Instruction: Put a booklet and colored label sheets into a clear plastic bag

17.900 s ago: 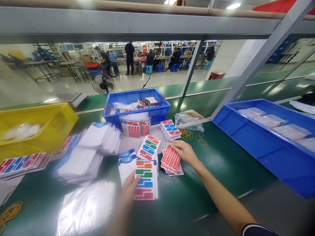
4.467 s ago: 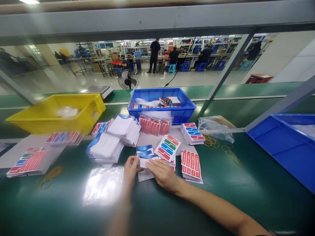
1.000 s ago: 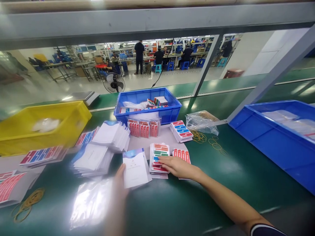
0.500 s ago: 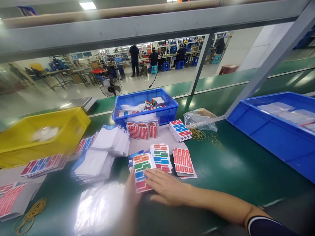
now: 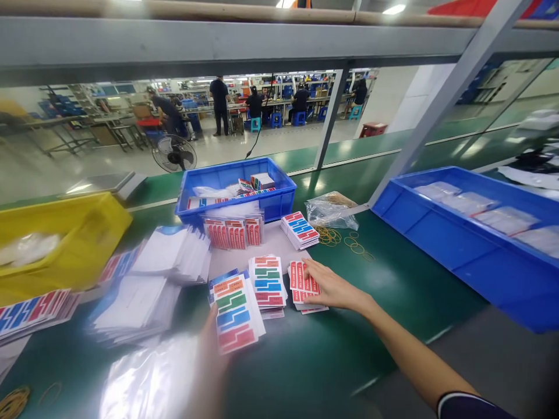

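My left hand (image 5: 213,343), smeared by motion, grips the left edge of several cards (image 5: 236,314) with orange, green, blue and red shapes on top. Over a stack of red label cards (image 5: 301,279) lies my right hand (image 5: 325,284), its fingers curled on the top and right edge. Between the two hands is a stack of multicoloured cards (image 5: 267,282). Behind them sits a pile of red and blue cards (image 5: 300,229). White folded leaflets (image 5: 161,253) are stacked left of my left hand, with shiny clear bags (image 5: 148,372) nearer to me.
A blue bin (image 5: 236,203) stands behind the cards, a yellow bin (image 5: 100,244) at left, a long blue bin (image 5: 437,244) at right. Rubber bands (image 5: 328,235) and a plastic bag (image 5: 334,210) lie near a slanted metal post (image 5: 441,110). People work farther back.
My right hand has left the cards in my left hand and moved right onto the red label stack. The view has turned to the right.
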A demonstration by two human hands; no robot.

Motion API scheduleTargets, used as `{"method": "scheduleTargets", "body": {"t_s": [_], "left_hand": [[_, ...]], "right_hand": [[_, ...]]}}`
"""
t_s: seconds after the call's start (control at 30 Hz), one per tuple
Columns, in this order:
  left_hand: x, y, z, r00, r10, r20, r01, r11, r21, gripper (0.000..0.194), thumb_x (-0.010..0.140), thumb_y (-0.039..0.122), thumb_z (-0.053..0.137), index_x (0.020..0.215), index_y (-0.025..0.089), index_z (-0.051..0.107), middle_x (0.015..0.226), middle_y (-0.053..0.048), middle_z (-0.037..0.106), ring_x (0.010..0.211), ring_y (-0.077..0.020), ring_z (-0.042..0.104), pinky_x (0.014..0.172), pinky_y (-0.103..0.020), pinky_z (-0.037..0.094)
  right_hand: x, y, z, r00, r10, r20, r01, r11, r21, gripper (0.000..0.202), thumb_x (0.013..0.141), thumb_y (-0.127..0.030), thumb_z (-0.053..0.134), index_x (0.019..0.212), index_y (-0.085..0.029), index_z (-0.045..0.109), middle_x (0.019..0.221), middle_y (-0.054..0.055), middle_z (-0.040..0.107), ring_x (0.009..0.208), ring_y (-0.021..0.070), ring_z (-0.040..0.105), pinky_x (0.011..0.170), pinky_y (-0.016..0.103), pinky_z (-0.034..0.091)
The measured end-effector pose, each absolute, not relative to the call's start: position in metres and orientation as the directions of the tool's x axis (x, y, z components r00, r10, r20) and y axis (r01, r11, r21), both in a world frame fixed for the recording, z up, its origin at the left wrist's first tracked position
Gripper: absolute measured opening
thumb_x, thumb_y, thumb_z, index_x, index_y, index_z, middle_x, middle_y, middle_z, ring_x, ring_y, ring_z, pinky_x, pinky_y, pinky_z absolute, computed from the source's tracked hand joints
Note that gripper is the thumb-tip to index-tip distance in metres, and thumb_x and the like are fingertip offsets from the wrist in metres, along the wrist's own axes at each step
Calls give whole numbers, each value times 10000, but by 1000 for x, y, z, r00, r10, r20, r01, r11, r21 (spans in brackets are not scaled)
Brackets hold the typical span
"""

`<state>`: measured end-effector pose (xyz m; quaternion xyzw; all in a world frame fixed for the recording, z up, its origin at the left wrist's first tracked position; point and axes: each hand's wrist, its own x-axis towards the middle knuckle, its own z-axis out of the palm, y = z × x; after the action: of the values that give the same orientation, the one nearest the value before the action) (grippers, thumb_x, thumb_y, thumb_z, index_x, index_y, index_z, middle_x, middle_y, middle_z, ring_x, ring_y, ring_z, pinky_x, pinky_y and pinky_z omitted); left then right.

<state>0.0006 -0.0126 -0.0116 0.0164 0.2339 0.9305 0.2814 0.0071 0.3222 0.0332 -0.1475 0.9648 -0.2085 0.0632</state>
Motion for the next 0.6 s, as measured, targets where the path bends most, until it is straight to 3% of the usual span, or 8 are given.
{"method": "scheduleTargets", "body": {"t_s": [0.1, 0.2, 0.3, 0.47, 0.6], "left_hand": [[-3, -18, -25, -800, 596, -76, -564, -701, 437, 401, 958, 352, 351, 1120, 174, 672, 1120, -153, 599, 1016, -341, 579, 918, -588, 374], [-5, -20, -31, -824, 540, -173, -544, -669, 506, 419, 938, 403, 392, 1054, 143, 699, 1063, -172, 620, 961, -360, 599, 867, -607, 400], [-3, -16, -26, -847, 476, -236, -519, -642, 564, 429, 921, 426, 426, 1028, 113, 699, 1044, -185, 627, 939, -365, 608, 843, -604, 421], [6, -1, -8, -838, 332, -434, -543, -594, 593, 358, 846, 401, 570, 1015, 98, 657, 1005, -174, 645, 913, -370, 615, 851, -606, 427], [12, 12, 0, -799, 247, -549, -583, -542, 605, 475, 775, 397, 658, 1129, 96, 558, 1013, -174, 638, 904, -369, 618, 851, -587, 444]], "right_hand": [[-3, 331, 22, -978, -197, -72, -109, 773, -625, 492, 751, -564, 596, 992, -149, 487, 1364, 146, 388, 1286, 287, 346, 1024, 390, 328], [-16, 337, 7, -996, -41, -79, 29, 684, -729, 525, 751, -508, 608, 1112, -151, 474, 1239, 121, 501, 1120, 254, 496, 954, 371, 383], [-26, 341, -7, -998, 32, -59, 67, 630, -774, 599, 723, -485, 635, 1194, -147, 482, 1176, 111, 544, 1056, 250, 526, 922, 369, 399], [-28, 343, 2, -974, 211, 81, 30, 476, -879, 449, 804, -456, 526, 1073, -96, 532, 1077, 126, 568, 968, 222, 533, 884, 361, 392], [-10, 327, 39, -990, 134, 33, 1, 250, -968, 407, 796, -489, 566, 872, -91, 529, 809, 62, 570, 703, 126, 525, 693, 268, 425]]}}
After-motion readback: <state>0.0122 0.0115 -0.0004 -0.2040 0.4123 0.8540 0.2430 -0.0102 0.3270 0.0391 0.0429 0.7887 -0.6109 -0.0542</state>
